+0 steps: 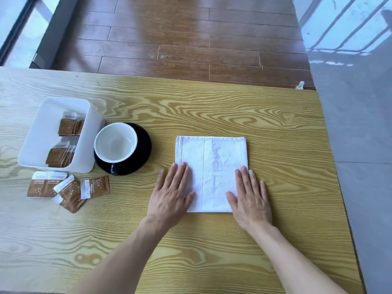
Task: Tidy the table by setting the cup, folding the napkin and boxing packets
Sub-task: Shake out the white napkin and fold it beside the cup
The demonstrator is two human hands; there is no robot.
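A white napkin [214, 158] lies folded into a rectangle on the wooden table [233, 107]. My left hand [171, 194] rests flat on its near left corner, and my right hand [250, 198] lies flat on its near right corner, fingers apart. A white cup [115, 142] stands upright on a black saucer [142, 143] to the left. Beside it is a white box [42, 132] holding several brown packets [67, 124]. More brown packets [70, 188] lie loose on the table in front of the box.
The table's far edge and right edge drop to a wooden floor [191, 39] and grey tiles [360, 145]. Bare tabletop lies near me and to the right of the napkin.
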